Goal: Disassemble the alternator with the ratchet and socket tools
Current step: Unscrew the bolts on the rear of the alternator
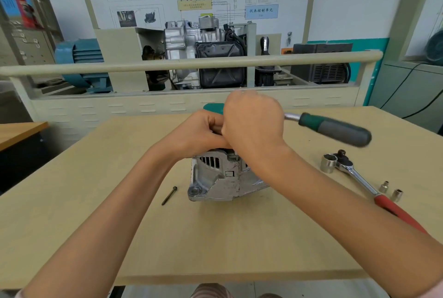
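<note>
A silver alternator (pixel 220 178) stands at the middle of the wooden table (pixel 96 226). Both of my hands are above its top. My right hand (pixel 253 120) is curled over the head end of a ratchet with a green and grey handle (pixel 335 129), which sticks out to the right and looks blurred. My left hand (pixel 199 131) curls around something dark at the alternator's top, right against my right hand; the part it holds is mostly hidden. A long dark bolt (pixel 169 195) lies loose on the table left of the alternator.
A second ratchet with a red handle (pixel 374 192) and a large socket (pixel 329 163) lies at the right, with two small sockets (pixel 390 191) beside it. A teal object (pixel 213 107) peeks out behind my hands. A beige rail (pixel 191 63) and an engine display stand behind the table.
</note>
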The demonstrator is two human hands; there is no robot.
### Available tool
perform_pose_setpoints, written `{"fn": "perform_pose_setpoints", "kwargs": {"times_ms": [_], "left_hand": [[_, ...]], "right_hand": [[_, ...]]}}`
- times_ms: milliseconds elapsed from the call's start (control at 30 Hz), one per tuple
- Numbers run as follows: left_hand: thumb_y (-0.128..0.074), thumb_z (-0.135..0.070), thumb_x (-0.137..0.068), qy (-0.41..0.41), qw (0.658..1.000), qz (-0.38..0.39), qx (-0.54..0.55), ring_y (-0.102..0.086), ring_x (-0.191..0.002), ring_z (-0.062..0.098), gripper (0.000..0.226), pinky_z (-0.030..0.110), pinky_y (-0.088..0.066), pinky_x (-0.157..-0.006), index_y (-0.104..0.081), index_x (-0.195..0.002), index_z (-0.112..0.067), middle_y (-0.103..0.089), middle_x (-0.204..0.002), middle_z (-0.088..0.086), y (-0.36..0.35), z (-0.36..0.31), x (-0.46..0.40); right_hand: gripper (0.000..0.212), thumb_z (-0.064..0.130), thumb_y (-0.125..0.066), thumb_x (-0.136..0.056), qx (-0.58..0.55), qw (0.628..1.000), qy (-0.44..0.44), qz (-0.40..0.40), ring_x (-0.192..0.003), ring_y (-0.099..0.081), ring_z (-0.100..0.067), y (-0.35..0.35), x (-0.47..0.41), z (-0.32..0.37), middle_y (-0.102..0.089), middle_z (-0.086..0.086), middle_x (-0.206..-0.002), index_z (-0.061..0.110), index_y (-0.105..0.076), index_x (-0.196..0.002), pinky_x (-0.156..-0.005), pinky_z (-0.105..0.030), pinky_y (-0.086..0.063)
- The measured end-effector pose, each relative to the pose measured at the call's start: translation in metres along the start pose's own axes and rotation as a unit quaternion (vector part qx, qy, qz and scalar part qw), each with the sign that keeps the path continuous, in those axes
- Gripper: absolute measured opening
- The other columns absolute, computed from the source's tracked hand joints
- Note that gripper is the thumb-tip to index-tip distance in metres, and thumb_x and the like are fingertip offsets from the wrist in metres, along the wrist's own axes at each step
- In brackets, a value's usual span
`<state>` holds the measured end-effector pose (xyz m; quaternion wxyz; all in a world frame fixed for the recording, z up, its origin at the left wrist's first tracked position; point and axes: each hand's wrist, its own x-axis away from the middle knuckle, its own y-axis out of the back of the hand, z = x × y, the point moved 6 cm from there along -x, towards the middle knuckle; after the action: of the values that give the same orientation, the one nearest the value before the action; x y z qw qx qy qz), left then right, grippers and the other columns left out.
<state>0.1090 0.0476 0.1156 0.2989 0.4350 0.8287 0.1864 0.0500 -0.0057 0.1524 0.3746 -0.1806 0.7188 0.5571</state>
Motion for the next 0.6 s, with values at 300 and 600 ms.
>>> {"fn": "perform_pose_setpoints", "kwargs": {"times_ms": [300, 600], "left_hand": [[-0.066, 0.003, -0.082, -0.004, 0.998, 0.058, 0.008, -0.062, -0.06, -0.009, 0.028, 0.001, -0.042, -0.056, -0.066, -0.073, -0.024, -0.067, -0.06, -0.02, -0.002, -0.006, 0.004], [-0.069, 0.007, -0.074, 0.018, 0.998, -0.028, -0.048, -0.041, -0.042, 0.0, 0.036, 0.01, -0.032, -0.047, -0.053, -0.047, -0.01, -0.05, -0.04, -0.006, 0.005, 0.008, -0.002]], "right_hand": [[0.032, 0.019, -0.043, -0.093, -0.365, 0.92, 0.141, 0.012, -0.056, -0.035, -0.007, 0.0, -0.004, -0.003, -0.032, 0.013, -0.056, 0.014, -0.039, -0.062, -0.058, -0.031, -0.029], [0.016, 0.016, -0.043, -0.088, 0.011, 1.0, 0.02, -0.012, -0.072, -0.052, -0.024, 0.0, 0.001, 0.009, -0.058, -0.006, -0.087, 0.01, -0.056, -0.095, -0.055, -0.029, -0.024]]}}
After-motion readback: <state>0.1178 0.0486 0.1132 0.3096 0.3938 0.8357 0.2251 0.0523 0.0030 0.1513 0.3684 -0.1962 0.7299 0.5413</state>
